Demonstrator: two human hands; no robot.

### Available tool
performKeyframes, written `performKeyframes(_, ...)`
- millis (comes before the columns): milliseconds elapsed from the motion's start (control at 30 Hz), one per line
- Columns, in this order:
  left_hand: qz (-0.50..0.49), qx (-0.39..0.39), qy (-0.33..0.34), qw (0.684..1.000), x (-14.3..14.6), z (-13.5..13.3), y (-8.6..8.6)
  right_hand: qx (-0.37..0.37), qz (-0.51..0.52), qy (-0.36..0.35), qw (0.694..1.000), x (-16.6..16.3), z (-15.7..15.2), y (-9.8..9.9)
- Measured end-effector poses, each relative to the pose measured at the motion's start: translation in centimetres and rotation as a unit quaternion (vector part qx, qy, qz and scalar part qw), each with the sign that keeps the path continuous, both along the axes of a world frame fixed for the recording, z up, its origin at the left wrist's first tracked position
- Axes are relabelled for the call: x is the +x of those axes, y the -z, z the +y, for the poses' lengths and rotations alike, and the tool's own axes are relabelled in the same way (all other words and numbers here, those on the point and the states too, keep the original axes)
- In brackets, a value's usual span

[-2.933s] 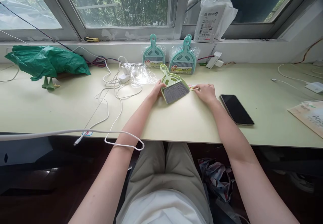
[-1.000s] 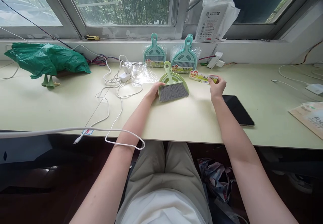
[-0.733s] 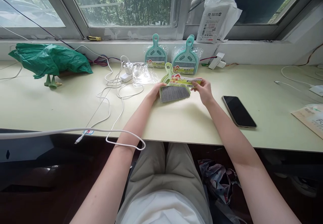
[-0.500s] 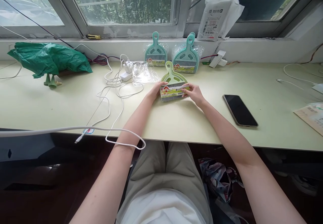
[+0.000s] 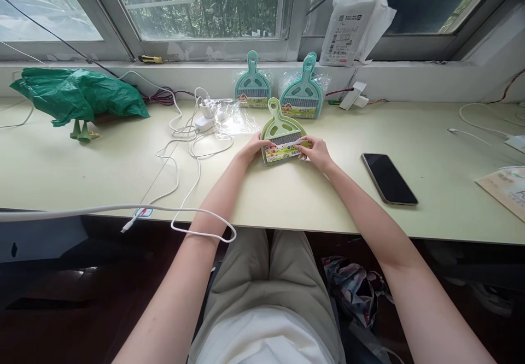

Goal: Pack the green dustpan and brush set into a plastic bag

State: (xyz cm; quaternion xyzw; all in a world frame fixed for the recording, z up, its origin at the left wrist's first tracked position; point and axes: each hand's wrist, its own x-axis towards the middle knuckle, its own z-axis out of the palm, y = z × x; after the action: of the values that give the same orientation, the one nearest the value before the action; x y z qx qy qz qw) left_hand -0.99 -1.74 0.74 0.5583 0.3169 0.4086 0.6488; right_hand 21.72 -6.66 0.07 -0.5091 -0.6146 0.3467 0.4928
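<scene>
Soft daylight comes in through the windows (image 5: pixel 197 3) at the top and lights the pale table (image 5: pixel 287 200) evenly and brightly. Shadows on it are faint and short, lying just under the forearms. The phone (image 5: pixel 389 178) screen gives a dull sheen without hard glare, and the clear plastic wrap (image 5: pixel 233 119) catches small highlights. Below the table edge everything falls into deep shade. The picture is sharp at the middle, while the wide lens bends the window frame and table edges toward the corners.

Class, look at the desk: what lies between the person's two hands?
In the head view, the light green brush set with its label card lies between left hand and right hand.
</scene>
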Motion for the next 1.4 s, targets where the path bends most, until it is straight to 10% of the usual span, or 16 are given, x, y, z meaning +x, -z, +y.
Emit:
performKeyframes(500, -0.006, 0.0, 0.003, 1.0, 0.1, 0.0, 0.3, 0.149, -0.339, 0.136, 0.919, 1.0, 0.2, 0.3)
performKeyframes(867, -0.009, 0.002, 0.018, 1.0, -0.1, 0.2, 0.5, -0.034, 0.061, 0.039, 0.997, 2.9, 2.9, 2.7)
performKeyframes(1400, -0.011, -0.003, 0.02, 1.0, 0.0, -0.4, -0.1, -0.058, 0.078, 0.048, 0.994, 2.6, 2.1, 1.6)
